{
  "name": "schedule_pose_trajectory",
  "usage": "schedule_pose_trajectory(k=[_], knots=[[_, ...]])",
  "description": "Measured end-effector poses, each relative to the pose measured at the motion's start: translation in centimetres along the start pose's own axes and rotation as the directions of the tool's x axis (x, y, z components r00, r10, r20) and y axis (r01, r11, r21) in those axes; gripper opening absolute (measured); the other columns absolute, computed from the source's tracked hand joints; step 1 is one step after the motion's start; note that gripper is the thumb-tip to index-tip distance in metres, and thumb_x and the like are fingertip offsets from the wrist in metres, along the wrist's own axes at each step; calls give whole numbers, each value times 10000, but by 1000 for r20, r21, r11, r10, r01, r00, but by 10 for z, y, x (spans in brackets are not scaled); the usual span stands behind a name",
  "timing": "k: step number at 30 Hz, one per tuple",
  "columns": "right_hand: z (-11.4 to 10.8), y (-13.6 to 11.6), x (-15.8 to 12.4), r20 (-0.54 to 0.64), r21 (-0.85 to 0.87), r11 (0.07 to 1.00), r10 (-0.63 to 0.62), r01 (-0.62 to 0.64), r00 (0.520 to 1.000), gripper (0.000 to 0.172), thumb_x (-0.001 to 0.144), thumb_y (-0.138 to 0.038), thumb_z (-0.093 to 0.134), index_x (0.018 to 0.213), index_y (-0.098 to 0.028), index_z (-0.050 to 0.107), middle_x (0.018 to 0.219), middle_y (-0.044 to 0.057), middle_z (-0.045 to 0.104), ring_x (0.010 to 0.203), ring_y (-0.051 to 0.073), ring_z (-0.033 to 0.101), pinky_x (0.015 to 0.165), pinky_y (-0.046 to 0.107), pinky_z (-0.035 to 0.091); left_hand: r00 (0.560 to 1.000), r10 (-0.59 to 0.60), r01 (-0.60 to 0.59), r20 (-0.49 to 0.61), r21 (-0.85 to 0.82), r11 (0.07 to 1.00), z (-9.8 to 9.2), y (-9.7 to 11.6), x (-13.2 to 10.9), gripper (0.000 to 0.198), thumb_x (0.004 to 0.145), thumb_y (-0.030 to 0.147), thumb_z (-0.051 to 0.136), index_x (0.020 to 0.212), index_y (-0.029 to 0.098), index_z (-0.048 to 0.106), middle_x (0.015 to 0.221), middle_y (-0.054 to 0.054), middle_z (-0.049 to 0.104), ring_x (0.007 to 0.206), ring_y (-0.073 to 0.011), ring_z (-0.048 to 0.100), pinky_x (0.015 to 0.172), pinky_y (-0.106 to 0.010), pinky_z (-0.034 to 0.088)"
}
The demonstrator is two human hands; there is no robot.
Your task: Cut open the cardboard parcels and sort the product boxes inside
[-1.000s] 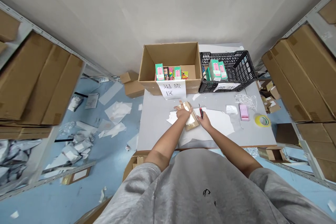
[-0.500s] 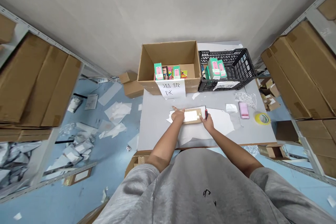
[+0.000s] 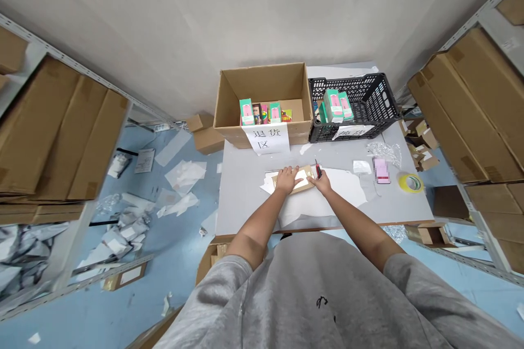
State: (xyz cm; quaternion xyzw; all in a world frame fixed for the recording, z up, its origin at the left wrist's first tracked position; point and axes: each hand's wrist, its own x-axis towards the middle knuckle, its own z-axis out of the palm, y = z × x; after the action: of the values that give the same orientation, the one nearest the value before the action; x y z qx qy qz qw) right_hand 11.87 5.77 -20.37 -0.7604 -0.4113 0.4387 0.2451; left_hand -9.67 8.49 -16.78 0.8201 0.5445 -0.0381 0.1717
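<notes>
A small brown cardboard box [image 3: 304, 170] with a white label lies on white paper [image 3: 344, 191] on the table. My left hand [image 3: 286, 179] rests across its left part, fingers spread and flat on the top, hiding some of the label. In my right hand [image 3: 322, 181], at the box's right end, is a red and black utility knife [image 3: 318, 170], its tip pointing away from me. The fingertips of that hand are at the edge of the box; whether they press on it I cannot tell.
At the table's back stand a large open carton [image 3: 262, 79] and a black plastic crate [image 3: 368, 84], both with green-and-pink boxes inside. A phone [image 3: 381, 170], bubble wrap [image 3: 387, 152] and yellow tape [image 3: 410, 182] lie to the right. Shelves of cartons [image 3: 61, 131] flank both sides.
My left hand has moved from the box's left end onto its top. The box has turned slightly, and the knife in my right hand has shifted a little left.
</notes>
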Motion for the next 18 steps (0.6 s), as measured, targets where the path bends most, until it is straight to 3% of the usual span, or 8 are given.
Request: schedule_pose_trajectory(k=[5, 8, 12, 14, 18], knots=[[3, 6, 2, -31, -15, 999, 37, -38, 999, 655, 740, -554, 891, 1243, -233, 621, 889, -26, 687, 825, 223, 674, 774, 315, 521, 991, 53, -61, 120, 65, 996, -12, 0, 12, 734, 1165, 549, 427, 1723, 72, 438, 1395, -307, 691, 1294, -414, 668, 1098, -497, 490], [5, 1, 2, -34, -27, 998, 48, -49, 998, 644, 744, -544, 903, 1235, -235, 624, 884, -24, 698, 835, 229, 688, 780, 312, 531, 976, 63, -80, 211, 75, 994, -18, 1, 16, 701, 1188, 498, 357, 1727, 53, 408, 1385, -305, 704, 1244, -390, 712, 1054, -479, 526], [4, -6, -1, -36, -52, 998, 35, -37, 999, 610, 785, -489, 896, 1257, -217, 622, 888, -6, 713, 840, 234, 707, 780, 312, 546, 971, 213, -223, 108, 87, 971, -12, 11, 12, 616, 1169, 343, 402, 1734, 99, 405, 1666, -279, 539, 1486, -372, 572, 1222, -476, 423], [0, -8, -6, -36, -67, 998, 14, -17, 999, 565, 802, -456, 888, 1236, -214, 620, 882, 3, 715, 840, 240, 719, 767, 313, 560, 966, 254, -256, 37, 93, 962, -6, 18, 10, 636, 1158, 348, 422, 1757, 139, 384, 1758, -248, 443, 1543, -384, 502, 1262, -498, 377], [-14, -3, -25, -27, 67, 996, 61, -60, 998, 407, 973, -492, 702, 1262, -237, 570, 790, -23, 681, 662, 217, 706, 631, 303, 580, 982, 190, -190, -5, 49, 981, 4, 28, 11, 661, 1166, 432, 396, 1777, 182, 371, 1670, -232, 546, 1410, -386, 587, 1193, -506, 432]])
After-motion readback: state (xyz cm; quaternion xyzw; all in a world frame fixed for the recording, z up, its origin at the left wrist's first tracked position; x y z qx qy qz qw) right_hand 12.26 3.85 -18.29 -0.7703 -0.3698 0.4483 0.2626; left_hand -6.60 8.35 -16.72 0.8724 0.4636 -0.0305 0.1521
